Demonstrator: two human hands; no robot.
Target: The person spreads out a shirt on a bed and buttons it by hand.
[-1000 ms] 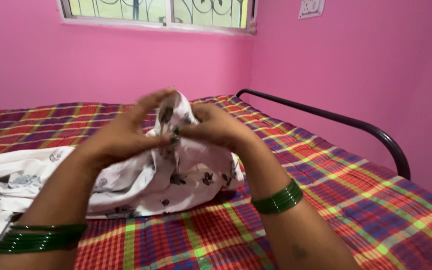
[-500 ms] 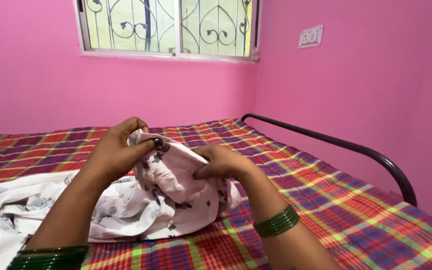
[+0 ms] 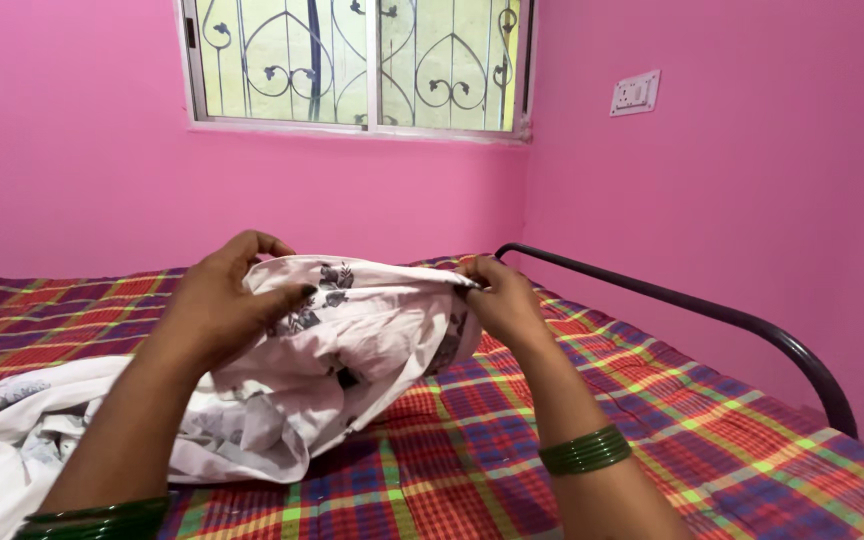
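A white cloth with a dark flower print lies bunched on a bed with a red, purple and green checked cover. My left hand pinches the cloth's upper edge at the left. My right hand pinches the same edge further right, so the edge is stretched between them above the bed. The rest of the cloth trails down to the lower left. Green bangles sit on both wrists.
A black metal bed rail curves along the right side by the pink wall. A barred window is in the back wall, and a white switch plate is on the right wall.
My hands were close together, bunched in the cloth. They have moved apart, the right hand going right, and now hold the edge stretched out. The view has tilted up.
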